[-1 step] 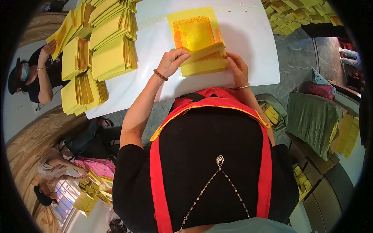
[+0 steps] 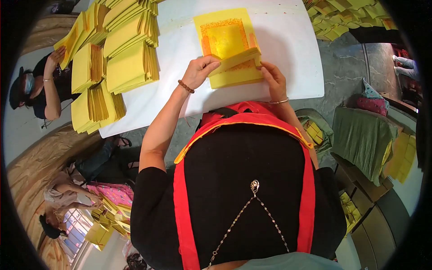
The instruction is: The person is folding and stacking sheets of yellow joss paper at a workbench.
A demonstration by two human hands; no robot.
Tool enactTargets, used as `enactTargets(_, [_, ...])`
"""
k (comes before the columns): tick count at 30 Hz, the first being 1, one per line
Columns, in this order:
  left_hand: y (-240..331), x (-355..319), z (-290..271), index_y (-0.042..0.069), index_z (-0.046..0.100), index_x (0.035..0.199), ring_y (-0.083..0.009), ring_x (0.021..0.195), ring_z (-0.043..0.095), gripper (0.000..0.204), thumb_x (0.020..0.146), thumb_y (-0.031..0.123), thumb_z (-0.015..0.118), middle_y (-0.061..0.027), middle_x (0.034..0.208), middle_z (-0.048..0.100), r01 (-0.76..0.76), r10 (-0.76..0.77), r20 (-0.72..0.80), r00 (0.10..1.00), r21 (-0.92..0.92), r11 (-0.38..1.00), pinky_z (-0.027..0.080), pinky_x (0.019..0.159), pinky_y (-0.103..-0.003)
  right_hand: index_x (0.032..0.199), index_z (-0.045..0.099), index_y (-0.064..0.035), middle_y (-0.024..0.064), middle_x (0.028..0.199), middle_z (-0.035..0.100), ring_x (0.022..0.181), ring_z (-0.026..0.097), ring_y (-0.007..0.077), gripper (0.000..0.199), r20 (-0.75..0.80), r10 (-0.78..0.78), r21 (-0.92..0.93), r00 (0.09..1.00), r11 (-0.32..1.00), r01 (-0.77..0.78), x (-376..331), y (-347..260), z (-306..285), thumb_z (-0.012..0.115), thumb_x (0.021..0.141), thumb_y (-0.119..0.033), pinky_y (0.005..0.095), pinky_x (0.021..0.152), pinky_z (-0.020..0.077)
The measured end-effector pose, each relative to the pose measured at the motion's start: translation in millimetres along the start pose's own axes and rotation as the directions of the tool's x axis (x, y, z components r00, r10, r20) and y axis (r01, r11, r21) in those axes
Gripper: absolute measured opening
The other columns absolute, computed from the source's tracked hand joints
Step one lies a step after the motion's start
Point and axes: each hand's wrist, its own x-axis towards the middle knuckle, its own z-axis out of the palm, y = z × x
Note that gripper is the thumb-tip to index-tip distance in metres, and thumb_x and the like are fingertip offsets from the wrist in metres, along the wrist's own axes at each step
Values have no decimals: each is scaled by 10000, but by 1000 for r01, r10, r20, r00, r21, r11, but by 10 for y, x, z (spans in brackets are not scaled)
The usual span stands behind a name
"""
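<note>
A yellow sheet of paper (image 2: 243, 20) with an orange printed frame and a shiny gold middle lies on the white table in front of me. Its near part is folded up into a narrow flap (image 2: 240, 59). My left hand (image 2: 201, 72) pinches the flap's left end between thumb and fingers; a beaded bracelet circles that wrist. At the flap's right end, my right hand (image 2: 273, 80) has its thumb and fingertips closed on the paper's edge. A bangle is on the right wrist.
Stacks of folded yellow paper (image 2: 130, 67) cover the table's left side. More yellow paper (image 2: 348, 18) is heaped at the far right. A co-worker's hand (image 2: 56, 56) holds paper at the left. A green-covered pile (image 2: 360, 135) stands right of the white table (image 2: 292, 54).
My right hand has shifted very slightly at the flap's right end. My left hand and the paper look the same.
</note>
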Motion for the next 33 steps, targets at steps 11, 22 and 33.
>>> enactTargets(11, [-117,39,12,14,596,867,-29,643,428,198,853,204,544,50,715,528,1,-7,-26,1000,-229,973,364,579,-186,1164,473,5,87,1049,564,983,507,126,338,-20,30,-91,999,995,-32,91,-52,43,396,925,-221,246,872,376])
enactTargets(22, [-142,41,38,16,591,860,-24,648,420,192,855,200,537,59,710,514,-26,13,-51,999,-270,962,356,580,-179,1201,437,0,64,970,581,875,524,99,388,-18,116,171,993,979,-111,74,-224,111,359,937,-273,223,801,393])
enactTargets(33, [-122,26,29,24,593,871,-20,625,408,191,855,205,533,68,691,499,25,-39,-40,998,-303,953,346,558,-178,1190,449,-3,88,1047,566,939,524,118,390,5,130,121,992,984,-129,93,-188,93,353,937,-284,225,820,397])
